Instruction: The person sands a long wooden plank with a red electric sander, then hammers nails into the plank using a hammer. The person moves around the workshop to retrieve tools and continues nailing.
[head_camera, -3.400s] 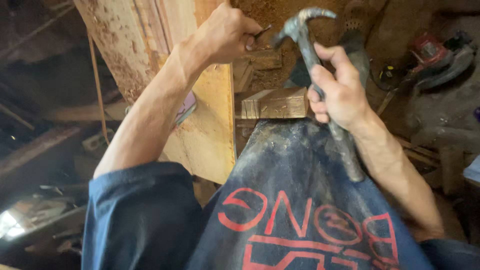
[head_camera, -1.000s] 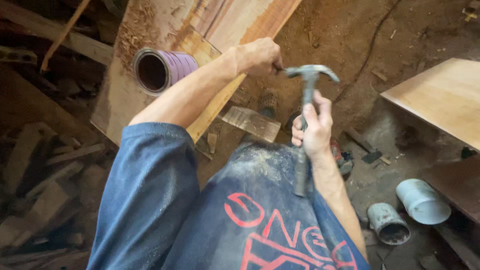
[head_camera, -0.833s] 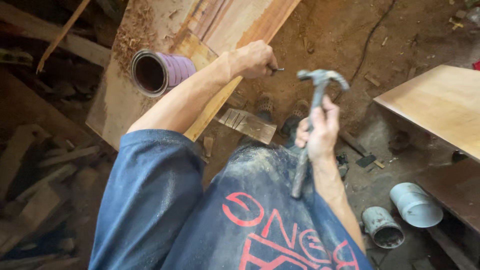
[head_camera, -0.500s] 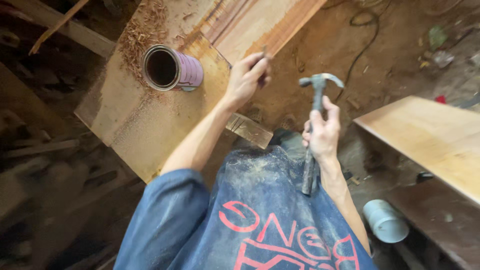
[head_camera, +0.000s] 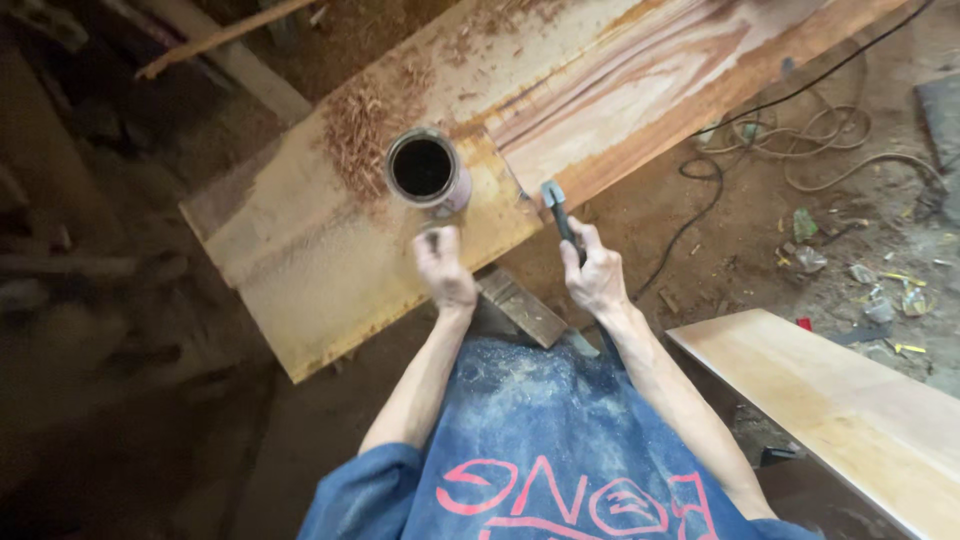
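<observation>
Landmark for this entry: the open tin can (head_camera: 424, 171) standing on the long wooden board (head_camera: 330, 250).

Container: the can is upright, its mouth facing the camera. I see only a dark interior; the contents cannot be made out. A patch of wood shavings (head_camera: 352, 135) lies on the board just beyond and beside the can.

Hands: the left hand (head_camera: 445, 270) sits on the board just on the near side of the can, fingers curled together. It may pinch something small at the fingertips, but the blur is too strong for me to tell. The right hand (head_camera: 596, 277) is clamped around the handle of the hammer (head_camera: 560, 215), whose head lies at the board's edge, to the right of the can.

Surroundings: a short wood block (head_camera: 520, 305) lies between the two wrists, nearer than the can. A black cable (head_camera: 800, 130) coils on the dirt floor well to the right of the can. A pale plank (head_camera: 850, 400) lies far right and nearer to me. Nothing stands between the left hand and the can.

Change: half a second ago the hammer was raised with its head high and the left hand pressed farther up the board; now the hammer head is down at the board edge and the left hand has drawn back below the can.
</observation>
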